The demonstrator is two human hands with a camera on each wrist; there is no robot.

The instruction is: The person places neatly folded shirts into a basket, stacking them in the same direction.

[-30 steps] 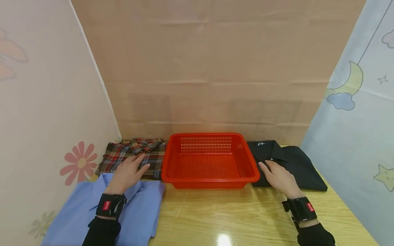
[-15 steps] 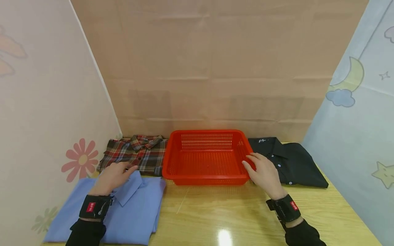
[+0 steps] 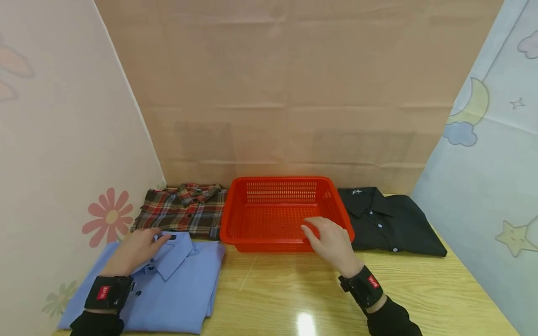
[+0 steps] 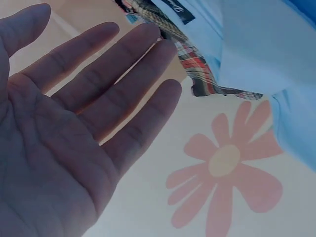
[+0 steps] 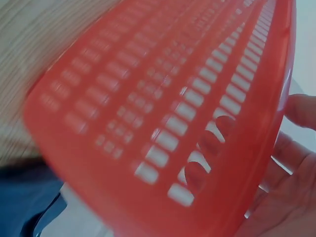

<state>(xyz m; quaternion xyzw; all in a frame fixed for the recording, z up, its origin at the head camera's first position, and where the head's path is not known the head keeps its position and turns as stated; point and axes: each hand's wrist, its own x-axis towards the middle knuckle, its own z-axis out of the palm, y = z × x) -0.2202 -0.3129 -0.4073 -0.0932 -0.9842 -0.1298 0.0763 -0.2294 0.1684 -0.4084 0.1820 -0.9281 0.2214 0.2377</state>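
Observation:
My left hand (image 3: pixel 131 252) is over the collar end of a folded light-blue shirt (image 3: pixel 176 298). In the left wrist view its palm (image 4: pixel 49 153) faces the camera, fingers spread and nearly straight, with nothing in them. My right hand (image 3: pixel 332 243) reaches over the front right part of a red plastic basket (image 3: pixel 265 245), fingers loosely bent. The right wrist view shows the perforated basket wall (image 5: pixel 128 192) close up, with fingertips visible through its slots and the rest of the hand (image 5: pixel 296 187) beyond the rim.
A folded plaid shirt (image 3: pixel 168 214) lies left of the basket, behind the blue one. On the right is a folded black shirt (image 3: pixel 403 228). All rest on a wooden table (image 3: pixel 273 289), with a brown paper wall (image 3: pixel 277 93) behind and printed sheets at both sides.
From the plaid shirt, my left hand has drawn back and left to the blue shirt. My right hand has left the black shirt, moving left over the basket. Basket and shirts stay in place.

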